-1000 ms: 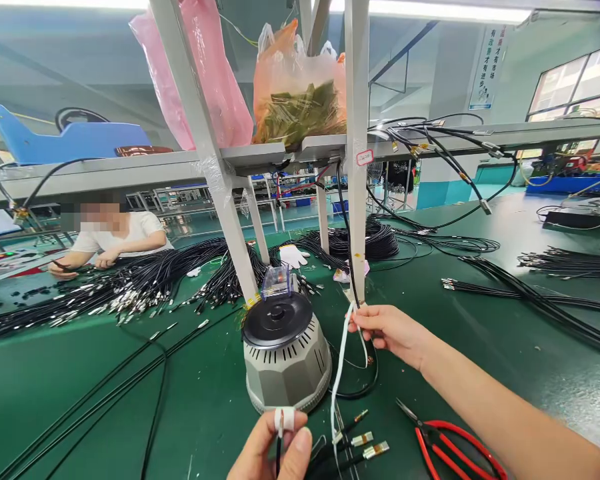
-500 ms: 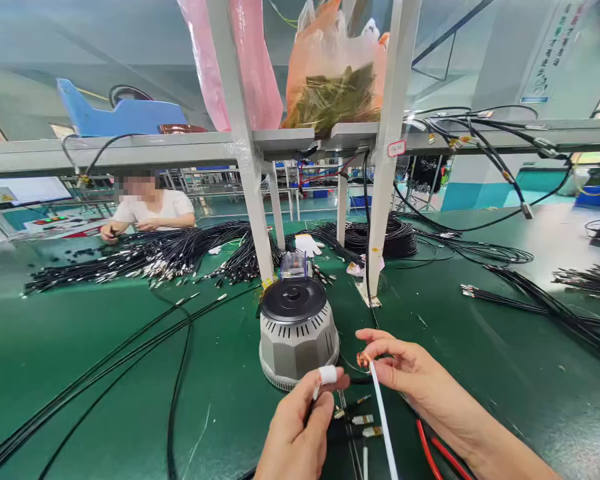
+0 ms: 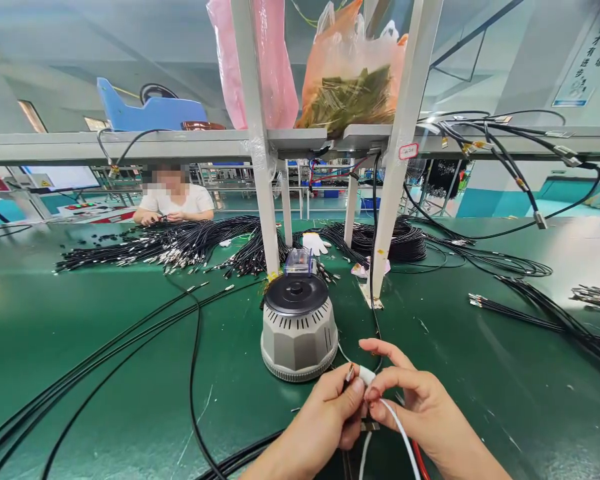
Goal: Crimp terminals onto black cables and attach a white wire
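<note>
My left hand is closed, with thumb and index finger pinched on a small metal-tipped cable end. A white wrap sits around a fingertip of that hand. My right hand meets it from the right, its thumb and a finger pinching a thin white strip that curves down toward the bottom edge. The index finger of the right hand is raised. Just beyond both hands stands a round grey machine with a black disc top. The pinch point itself is partly hidden by fingers.
Black cables cross the green table at left; more bundles lie at right. A large cable heap lies at the back, before a seated person. White posts carry a shelf with bags.
My hands have come together; they were apart before. The right hand's white strip now reaches the left fingertips and bends in a curve. The head view has shifted slightly left.
</note>
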Demonstrator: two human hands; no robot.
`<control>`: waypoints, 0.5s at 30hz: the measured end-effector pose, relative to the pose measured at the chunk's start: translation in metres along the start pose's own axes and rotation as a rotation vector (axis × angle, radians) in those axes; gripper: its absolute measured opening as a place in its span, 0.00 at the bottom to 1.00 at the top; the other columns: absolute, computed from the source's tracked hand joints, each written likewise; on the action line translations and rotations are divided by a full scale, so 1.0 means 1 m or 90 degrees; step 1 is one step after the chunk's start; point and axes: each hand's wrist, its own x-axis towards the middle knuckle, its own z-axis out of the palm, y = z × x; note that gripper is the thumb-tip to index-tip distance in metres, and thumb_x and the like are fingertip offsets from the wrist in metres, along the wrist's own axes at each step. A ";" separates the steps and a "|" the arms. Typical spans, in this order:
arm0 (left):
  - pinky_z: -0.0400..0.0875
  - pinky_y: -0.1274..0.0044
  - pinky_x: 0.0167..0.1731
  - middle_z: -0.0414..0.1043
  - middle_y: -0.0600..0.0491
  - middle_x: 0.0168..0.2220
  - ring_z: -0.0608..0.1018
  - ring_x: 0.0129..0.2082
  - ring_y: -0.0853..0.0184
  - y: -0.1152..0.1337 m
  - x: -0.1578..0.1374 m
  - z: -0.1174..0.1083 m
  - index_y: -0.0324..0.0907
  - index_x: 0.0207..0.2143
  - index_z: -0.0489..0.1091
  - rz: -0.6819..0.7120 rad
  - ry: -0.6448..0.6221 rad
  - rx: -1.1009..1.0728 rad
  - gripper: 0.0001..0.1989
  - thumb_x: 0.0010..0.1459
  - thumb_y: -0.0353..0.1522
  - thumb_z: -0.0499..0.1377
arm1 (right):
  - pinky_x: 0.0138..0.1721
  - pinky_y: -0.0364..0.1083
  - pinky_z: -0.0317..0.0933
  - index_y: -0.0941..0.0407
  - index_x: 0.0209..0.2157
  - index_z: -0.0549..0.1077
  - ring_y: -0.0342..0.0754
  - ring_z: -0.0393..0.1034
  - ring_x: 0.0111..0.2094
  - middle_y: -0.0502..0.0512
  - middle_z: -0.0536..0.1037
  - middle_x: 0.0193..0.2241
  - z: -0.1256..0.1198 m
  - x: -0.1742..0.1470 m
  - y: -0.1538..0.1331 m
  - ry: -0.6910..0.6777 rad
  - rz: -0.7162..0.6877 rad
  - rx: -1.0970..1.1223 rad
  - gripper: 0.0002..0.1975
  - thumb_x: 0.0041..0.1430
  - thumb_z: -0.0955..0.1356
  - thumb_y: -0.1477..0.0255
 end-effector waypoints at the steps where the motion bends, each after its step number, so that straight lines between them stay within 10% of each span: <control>1: 0.44 0.82 0.15 0.53 0.60 0.22 0.52 0.15 0.79 -0.001 0.000 -0.001 0.38 0.33 0.58 0.004 0.005 -0.002 0.22 0.60 0.49 0.57 | 0.57 0.54 0.57 0.51 0.28 0.79 0.55 0.60 0.58 0.55 0.64 0.59 0.000 -0.001 0.000 -0.002 -0.004 0.020 0.05 0.50 0.75 0.66; 15: 0.42 0.79 0.19 0.49 0.60 0.23 0.50 0.19 0.77 0.015 -0.009 -0.003 0.33 0.44 0.67 -0.028 0.060 0.113 0.23 0.62 0.47 0.57 | 0.37 0.39 0.64 0.55 0.25 0.72 0.54 0.59 0.58 0.54 0.66 0.56 -0.018 -0.018 -0.012 -0.009 -0.013 0.150 0.11 0.49 0.76 0.66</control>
